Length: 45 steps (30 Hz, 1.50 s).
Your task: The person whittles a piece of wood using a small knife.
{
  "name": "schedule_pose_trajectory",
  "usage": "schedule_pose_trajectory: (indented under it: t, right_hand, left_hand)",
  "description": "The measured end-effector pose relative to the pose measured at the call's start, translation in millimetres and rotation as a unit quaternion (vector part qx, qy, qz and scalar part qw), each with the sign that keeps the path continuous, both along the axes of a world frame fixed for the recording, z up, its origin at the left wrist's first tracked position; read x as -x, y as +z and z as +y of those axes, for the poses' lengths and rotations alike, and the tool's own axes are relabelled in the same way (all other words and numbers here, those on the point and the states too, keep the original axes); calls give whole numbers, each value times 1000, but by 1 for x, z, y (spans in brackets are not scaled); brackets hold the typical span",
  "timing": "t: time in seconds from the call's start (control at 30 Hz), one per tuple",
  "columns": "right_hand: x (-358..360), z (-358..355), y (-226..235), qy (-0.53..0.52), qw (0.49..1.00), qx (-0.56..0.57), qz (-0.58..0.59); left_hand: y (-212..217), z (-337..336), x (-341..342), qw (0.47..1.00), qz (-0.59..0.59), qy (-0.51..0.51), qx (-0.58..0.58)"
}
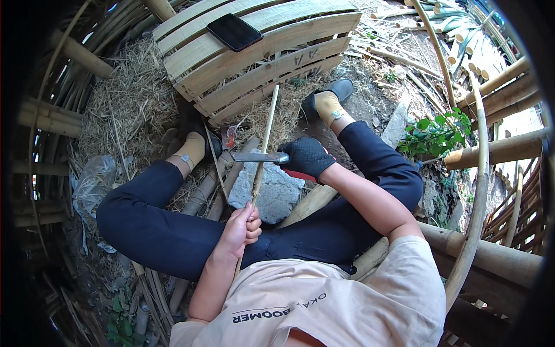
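My left hand (pixel 241 226), bare, grips the near end of a thin bamboo strip (pixel 266 134) that runs up and away between my knees. In a dark glove, my right hand (pixel 305 156) holds a knife with a red handle; its blade (pixel 254 157) lies across the strip, pointing left. Beneath the blade sits a grey stone (pixel 272 194) on the ground. I am seated with both legs bent, feet in dark shoes.
A slatted bamboo panel (pixel 260 58) lies ahead with a dark phone (pixel 234 31) on it. Straw and bamboo scraps cover the ground. Thick bamboo poles (pixel 497 151) stand right, a curved pole (pixel 477 191) beside me. Green leaves (pixel 436 134) grow at right.
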State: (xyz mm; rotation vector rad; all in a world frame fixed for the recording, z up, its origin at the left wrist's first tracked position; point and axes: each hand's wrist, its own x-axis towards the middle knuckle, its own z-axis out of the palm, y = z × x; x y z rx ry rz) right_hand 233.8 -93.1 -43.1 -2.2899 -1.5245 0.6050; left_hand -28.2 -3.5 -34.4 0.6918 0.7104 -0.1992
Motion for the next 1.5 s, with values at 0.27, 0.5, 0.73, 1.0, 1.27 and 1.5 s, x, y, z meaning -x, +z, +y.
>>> schedule_pose_trajectory:
  t: [0.27, 0.5, 0.73, 1.0, 1.27, 1.5]
  right_hand:
    - [-34, 7, -26, -62, 996, 0, -60]
    - [-37, 18, -32, -67, 994, 8, -84]
    - [-60, 14, -44, -128, 987, -34, -88]
    - [-55, 6, -37, -126, 989, -53, -63]
    - [-47, 7, -32, -79, 995, -42, -47]
    - [-102, -3, -44, -192, 971, -37, -139]
  left_hand:
    - [0, -6, -1, 999, 17, -11, -27]
    - [-3, -7, -2, 997, 43, 11, -67]
    - [0, -9, -3, 997, 55, 6, -61]
    - [0, -9, -5, 997, 53, -2, -50]
    - [6, -14, -3, 994, 52, -24, -89]
    - [5, -15, -4, 996, 33, -45, -67]
